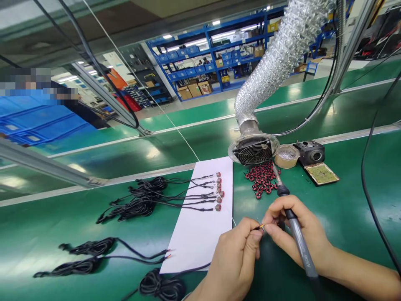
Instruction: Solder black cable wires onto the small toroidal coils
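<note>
My left hand (234,253) pinches the end of a black cable, with a short orange-tipped wire (260,227) sticking out between finger and thumb. My right hand (308,232) grips a soldering iron (297,234), its metal tip pointing up and away. The right thumb and forefinger also meet at the wire's tip. A coiled black cable (160,286) lies at the bottom, its lead running toward my left hand. On a white sheet (191,234), several black cables end beside small red-brown parts (218,207). Small red-and-black rings (261,177) lie heaped beyond the iron.
A fume duct (266,75) with a fan grille (253,154) stands behind the rings. To its right are a tape roll (286,156), a black soldering-iron stand (310,152) and a sponge tray (322,173). More cable bundles (138,205) lie left. A black cord (366,184) hangs at right.
</note>
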